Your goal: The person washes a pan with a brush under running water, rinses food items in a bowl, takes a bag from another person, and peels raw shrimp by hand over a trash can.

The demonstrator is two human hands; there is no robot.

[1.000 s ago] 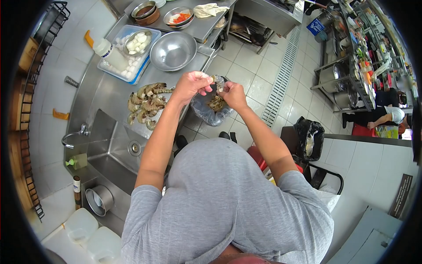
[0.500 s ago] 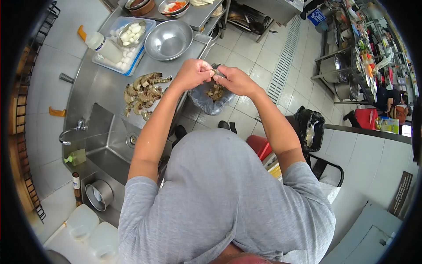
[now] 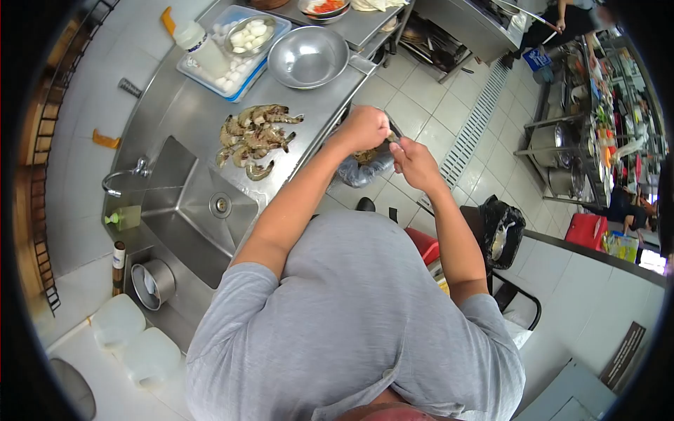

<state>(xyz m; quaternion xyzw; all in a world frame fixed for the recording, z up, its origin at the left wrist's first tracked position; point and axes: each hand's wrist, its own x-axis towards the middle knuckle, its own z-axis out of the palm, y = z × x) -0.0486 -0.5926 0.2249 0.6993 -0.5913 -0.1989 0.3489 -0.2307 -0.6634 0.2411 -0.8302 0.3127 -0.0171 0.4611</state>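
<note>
My left hand (image 3: pixel 368 128) is closed, with its fingertips pinching one end of a small shrimp (image 3: pixel 393 137). From the other side, my right hand (image 3: pixel 417 163) grips the same shrimp between thumb and fingers; most of it is hidden. Both hands are over a bin lined with a clear plastic bag (image 3: pixel 365 172), where brownish scraps show. A pile of raw shrimp (image 3: pixel 256 133) lies on the steel counter (image 3: pixel 298 144), left of my left hand. Behind the pile stands a wide metal bowl (image 3: pixel 309 57) with nothing visible in it.
A steel sink (image 3: pixel 184 203) with a thin stream from its tap (image 3: pixel 133 172) is at left. A tray of white pieces (image 3: pixel 235 84) holds a bottle and bowl. A black-bagged bin (image 3: pixel 502 231) stands right. A person (image 3: pixel 562 24) holds a long stick at far right.
My view has turned, so the counter and sink appear further right. My hands are slightly further apart, the right one lower. A person with a stick has come into view at the upper right.
</note>
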